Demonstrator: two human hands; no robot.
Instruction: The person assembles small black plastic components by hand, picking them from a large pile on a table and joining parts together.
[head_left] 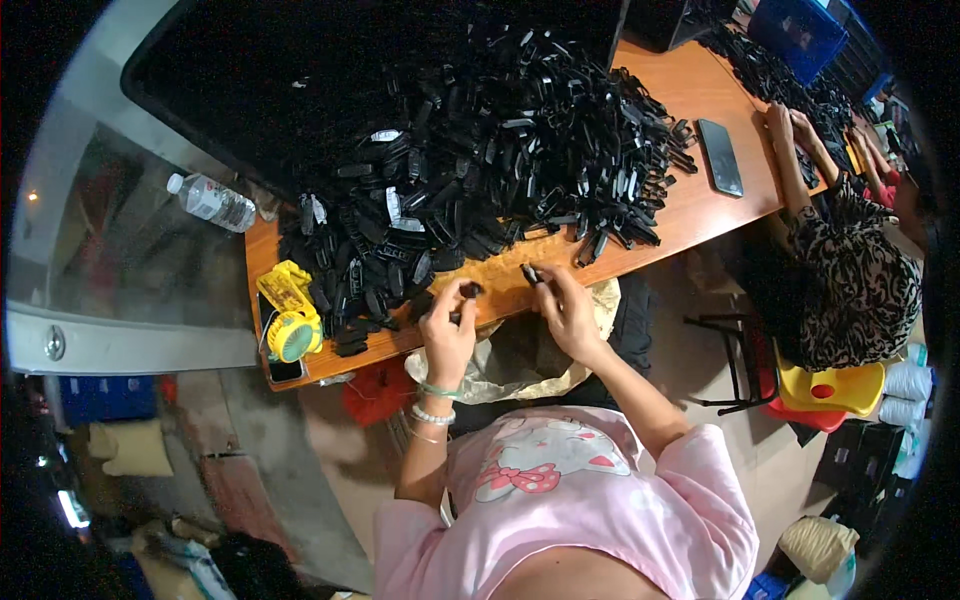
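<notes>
My left hand (447,335) is closed around a small black plastic piece (470,291) at the table's front edge. To its right, my right hand (571,317) pinches another small dark piece (531,273) between thumb and fingers. The two hands are apart, above an open pale sack (505,365) below the table edge. Just beyond them spreads a large heap of small black plastic parts (480,170), some with shiny faces. The exact kind of the pieces is too small to make out.
A yellow fan (294,335) stands at the wooden table's (660,240) left corner, with a water bottle (212,203) beyond it. A phone (720,157) lies at the right. Another person (855,265) works farther right, near a yellow stool (835,388).
</notes>
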